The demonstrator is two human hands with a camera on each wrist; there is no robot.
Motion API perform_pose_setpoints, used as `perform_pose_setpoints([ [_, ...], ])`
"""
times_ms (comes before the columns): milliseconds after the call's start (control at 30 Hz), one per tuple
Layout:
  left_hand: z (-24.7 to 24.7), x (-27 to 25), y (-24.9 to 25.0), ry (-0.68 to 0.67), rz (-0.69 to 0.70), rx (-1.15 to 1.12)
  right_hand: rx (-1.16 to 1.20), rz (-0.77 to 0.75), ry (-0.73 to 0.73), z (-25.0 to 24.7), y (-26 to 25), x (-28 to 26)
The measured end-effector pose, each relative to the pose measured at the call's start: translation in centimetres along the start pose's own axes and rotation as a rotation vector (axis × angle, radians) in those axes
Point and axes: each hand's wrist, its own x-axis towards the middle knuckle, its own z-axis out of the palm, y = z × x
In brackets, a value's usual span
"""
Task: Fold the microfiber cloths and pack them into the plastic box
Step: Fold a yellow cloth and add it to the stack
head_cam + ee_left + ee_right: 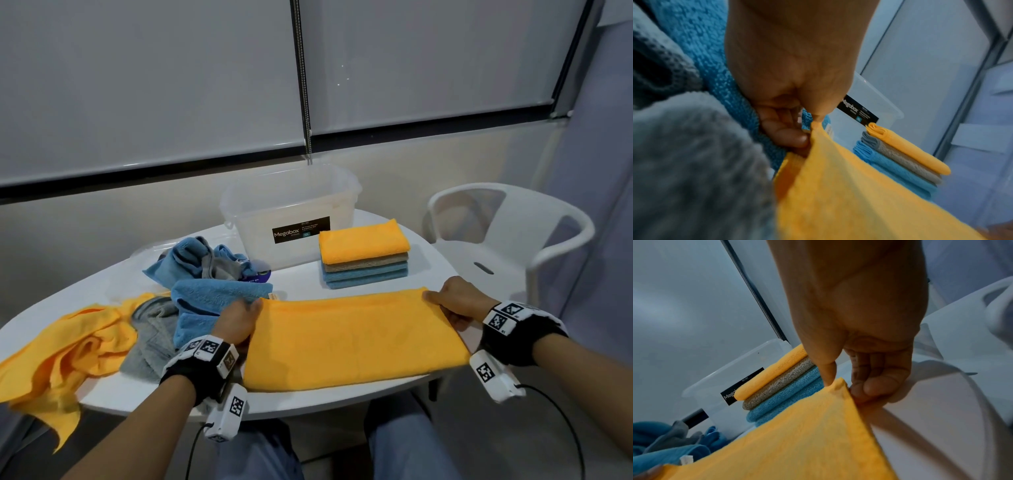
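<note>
An orange microfiber cloth (352, 339) lies folded over once, flat on the white table (301, 404) in front of me. My left hand (239, 320) pinches its far left corner (816, 128) between thumb and fingers. My right hand (455, 301) pinches the far right corner (838, 384). A stack of folded cloths (364, 253), orange on top, then grey-brown and blue, sits beyond the cloth. The clear plastic box (291, 209) with a black label stands behind, and nothing shows inside it.
Unfolded cloths lie heaped at the left: blue (212, 291), grey (150, 335) and orange (68, 346), the last hanging over the table's edge. A white plastic chair (513, 240) stands at the right. Roller blinds cover the windows behind.
</note>
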Motion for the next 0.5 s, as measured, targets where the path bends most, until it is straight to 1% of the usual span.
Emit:
perform_pose_setpoints([
  [67, -0.9, 0.0, -0.8, 0.044, -0.012, -0.010, -0.015, -0.029, -0.036, 0.3, -0.2, -0.2],
  [133, -1.5, 0.1, -1.4, 0.085, -0.050, -0.048, -0.046, -0.066, -0.033, 0.8, -0.7, -0.4],
  [200, -2.2, -0.2, -1.3, 0.074, -0.102, -0.052, -0.059, -0.083, -0.029, 1.1, -1.2, -0.4],
  [267, -2.7, 0.1, -1.0, 0.071, -0.081, 0.036, -0.099, -0.093, -0.036, 1.0, -2.0, -0.6],
  [333, -3.3, 0.4, 0.3, 0.067, -0.040, 0.141, -0.123, -0.139, -0.052, 0.6, -3.1, -1.1],
  [400, -3.8, 0.3, 2.8, 0.067, 0.072, 0.143, -0.065, -0.216, -0.087, 0.0, -4.9, -2.1],
  [467, -4.2, -0.3, 5.8, 0.061, 0.248, 0.087, 0.052, -0.334, -0.140, -0.5, -7.1, -3.6],
  [500, -4.3, -0.6, 7.3, 0.026, 0.335, 0.050, 0.096, -0.409, -0.171, -0.7, -8.4, -4.4],
])
